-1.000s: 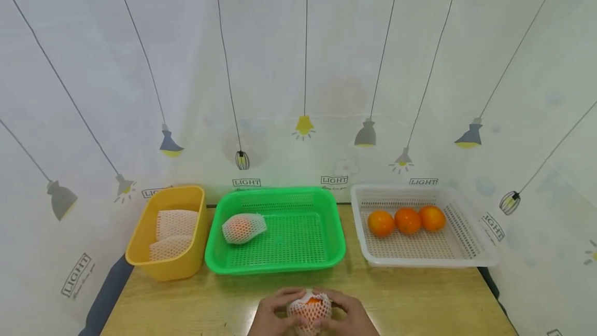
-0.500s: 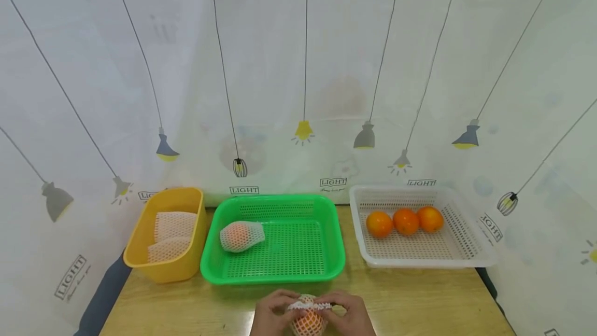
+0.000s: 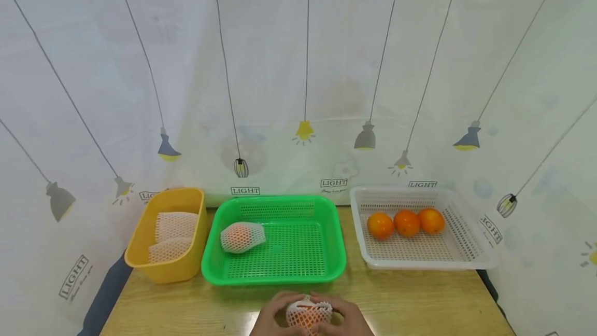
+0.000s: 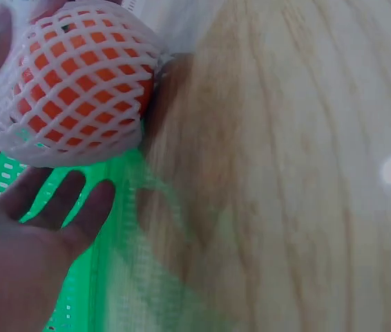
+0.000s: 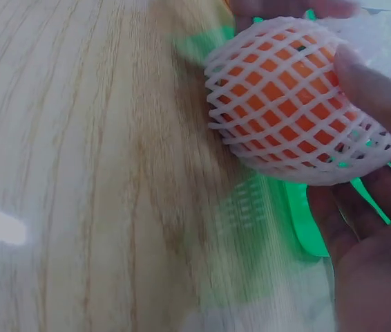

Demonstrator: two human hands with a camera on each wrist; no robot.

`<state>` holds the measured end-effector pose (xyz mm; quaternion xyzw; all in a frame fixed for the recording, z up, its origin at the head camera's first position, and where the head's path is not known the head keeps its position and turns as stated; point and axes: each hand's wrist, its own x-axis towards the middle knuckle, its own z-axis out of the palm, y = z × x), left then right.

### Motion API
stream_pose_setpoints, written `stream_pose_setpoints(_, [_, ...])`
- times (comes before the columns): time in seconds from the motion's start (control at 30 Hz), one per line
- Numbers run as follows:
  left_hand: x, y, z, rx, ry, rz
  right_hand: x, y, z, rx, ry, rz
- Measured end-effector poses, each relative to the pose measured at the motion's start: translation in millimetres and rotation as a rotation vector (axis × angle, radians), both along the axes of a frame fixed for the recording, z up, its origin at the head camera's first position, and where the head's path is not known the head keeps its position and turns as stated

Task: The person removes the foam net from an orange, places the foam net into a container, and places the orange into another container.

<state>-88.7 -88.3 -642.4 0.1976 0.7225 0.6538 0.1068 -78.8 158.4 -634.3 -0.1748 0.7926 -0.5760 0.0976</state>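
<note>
An orange in a white foam net sleeve (image 3: 308,319) is between my two hands at the near edge of the head view, with bare peel showing under the sleeve's upper edge. My left hand (image 3: 276,316) holds it from the left, and my right hand (image 3: 347,319) holds it from the right. In the right wrist view, my right thumb (image 5: 372,83) presses the netted side while other fingers lie below. The left wrist view shows the mesh stretched over the orange (image 4: 85,86), with several fingers of my left hand (image 4: 26,242) spread beneath.
Behind the hands, a green basket (image 3: 275,277) contains one netted orange (image 3: 239,237). A yellow bin (image 3: 174,269) with foam sleeves (image 3: 174,227) stands left. On the right, a white basket (image 3: 429,263) holds three bare oranges (image 3: 407,223). A patterned curtain (image 3: 280,66) hangs behind the wooden table (image 3: 420,305).
Half a second ago the fingers pinched the sleeve's edge together across the orange. Now they have spread round its sides, and the edge stands apart with some peel showing.
</note>
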Motion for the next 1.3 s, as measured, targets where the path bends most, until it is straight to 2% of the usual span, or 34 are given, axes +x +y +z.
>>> stream_pose_setpoints(0.07, [0.9, -1.1, -2.6, 0.029, -0.028, -0.028, 1.1, -0.7, 0.4, 0.013, 0.032, -0.019])
stream_pose_setpoints(0.1, [1.4, -1.2, -3.1, 0.025, -0.030, -0.021, 1.5, -1.2, 0.6, 0.013, 0.055, -0.031])
stream_pose_setpoints(0.23, [4.0, 1.0, -0.8, 0.013, -0.028, 0.056, 1.2, -3.5, 0.9, -0.024, 0.179, -0.078])
stream_pose_setpoints(0.33, [4.8, 3.4, 3.4, -0.029, 0.014, 0.128, -0.6, -5.6, -0.8, -0.047, 0.300, -0.097])
stream_pose_setpoints(0.47, [4.9, 6.0, 7.9, -0.111, 0.128, 0.213, -2.7, -9.5, -2.1, -0.049, 0.441, -0.122])
stream_pose_setpoints(0.57, [5.6, 8.0, 9.0, -0.102, 0.160, 0.252, -1.8, -12.2, -0.2, -0.047, 0.494, -0.165])
stream_pose_setpoints(0.67, [6.2, 10.7, 7.9, -0.071, 0.144, 0.285, 1.3, -14.0, 4.9, -0.040, 0.462, -0.208])
stream_pose_setpoints(0.73, [6.3, 11.5, 7.4, -0.066, 0.124, 0.293, 2.8, -14.3, 7.9, -0.028, 0.401, -0.224])
stream_pose_setpoints(0.8, [5.9, 11.2, 6.6, -0.064, 0.117, 0.284, 3.5, -13.5, 10.5, -0.012, 0.292, -0.206])
stream_pose_setpoints(0.87, [4.7, 9.2, 5.6, -0.061, 0.092, 0.247, 2.8, -11.0, 10.3, 0.008, 0.182, -0.155])
stream_pose_setpoints(0.97, [3.6, 4.0, 2.5, -0.019, 0.036, 0.136, 2.3, -7.2, 7.4, 0.018, 0.053, -0.074])
stream_pose_setpoints(1.07, [3.2, -1.0, -0.7, 0.001, -0.019, 0.036, 1.7, -5.8, 2.7, 0.006, 0.076, -0.031])
stream_pose_setpoints(1.13, [2.9, -2.7, -1.5, -0.003, -0.020, 0.011, 1.4, -6.0, 0.9, 0.006, 0.137, -0.032])
stream_pose_setpoints(1.2, [3.0, -2.7, -1.1, -0.013, -0.006, 0.028, 1.0, -6.5, -0.1, 0.007, 0.192, -0.047])
stream_pose_setpoints(1.3, [3.2, -0.5, 0.6, -0.049, 0.034, 0.092, 1.1, -7.2, 0.0, -0.007, 0.247, -0.077])
